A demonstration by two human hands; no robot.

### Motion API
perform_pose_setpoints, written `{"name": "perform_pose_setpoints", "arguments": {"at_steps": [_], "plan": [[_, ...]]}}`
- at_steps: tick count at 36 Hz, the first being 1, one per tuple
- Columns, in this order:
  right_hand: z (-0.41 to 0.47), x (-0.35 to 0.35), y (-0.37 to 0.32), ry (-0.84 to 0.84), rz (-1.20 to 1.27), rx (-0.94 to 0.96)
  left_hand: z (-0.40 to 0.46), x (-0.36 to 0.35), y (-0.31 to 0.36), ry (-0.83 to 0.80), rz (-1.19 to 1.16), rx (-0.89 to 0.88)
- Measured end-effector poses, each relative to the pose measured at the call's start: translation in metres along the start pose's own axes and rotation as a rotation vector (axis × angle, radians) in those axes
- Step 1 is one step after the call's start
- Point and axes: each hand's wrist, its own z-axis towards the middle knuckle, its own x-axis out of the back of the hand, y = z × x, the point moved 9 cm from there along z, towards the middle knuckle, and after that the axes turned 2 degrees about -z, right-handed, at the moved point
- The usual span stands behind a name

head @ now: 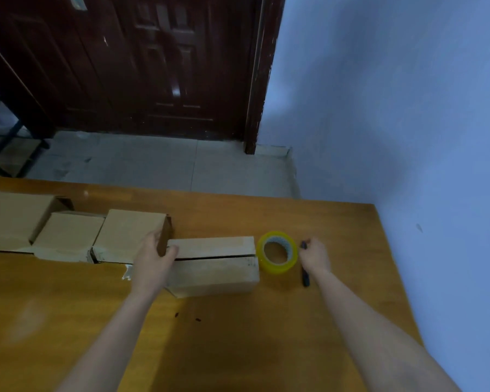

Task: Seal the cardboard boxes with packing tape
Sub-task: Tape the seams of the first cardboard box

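A cardboard box [214, 267] lies in the middle of the wooden table [337, 222], its two top flaps meeting at a dark seam. My left hand [153, 254] grips the box's left end, thumb on top. A yellow roll of packing tape [277, 252] lies flat just right of the box. My right hand [314, 254] rests beside the roll, fingers curled on a dark pen-like tool [305, 278] lying on the table. Three more cardboard boxes [130, 233] stand in a row to the left.
A scrap of tape [127, 272] is stuck to the table near my left wrist. A blue-white wall [408, 108] runs along the table's right edge. A dark wooden door [153, 66] and tiled floor lie beyond the far edge.
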Motion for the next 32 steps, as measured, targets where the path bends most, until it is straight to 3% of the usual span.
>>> {"name": "perform_pose_setpoints", "arguments": {"at_steps": [5, 8, 11, 20, 25, 29, 32], "plan": [[-0.016, -0.037, -0.013, -0.137, -0.457, 0.32, -0.012, 0.011, 0.03, 0.12, 0.063, -0.135], [-0.026, -0.055, -0.027, -0.107, -0.687, 0.508, -0.021, 0.008, 0.049, 0.135, 0.073, -0.199], [-0.029, -0.07, -0.037, -0.101, -0.776, 0.609, -0.03, 0.004, 0.064, 0.138, 0.091, -0.267], [-0.028, -0.079, -0.049, -0.153, -0.822, 0.627, -0.055, -0.012, 0.096, 0.109, 0.109, -0.401], [-0.017, -0.052, -0.053, -0.138, -0.443, 0.585, -0.066, -0.017, 0.109, 0.092, 0.056, -0.429], [-0.012, -0.018, -0.047, -0.286, 0.129, 0.444, -0.071, -0.023, 0.124, 0.087, -0.027, -0.425], [-0.023, 0.004, -0.046, -0.354, 0.327, 0.42, -0.074, -0.034, 0.138, 0.051, -0.063, -0.427]]}}
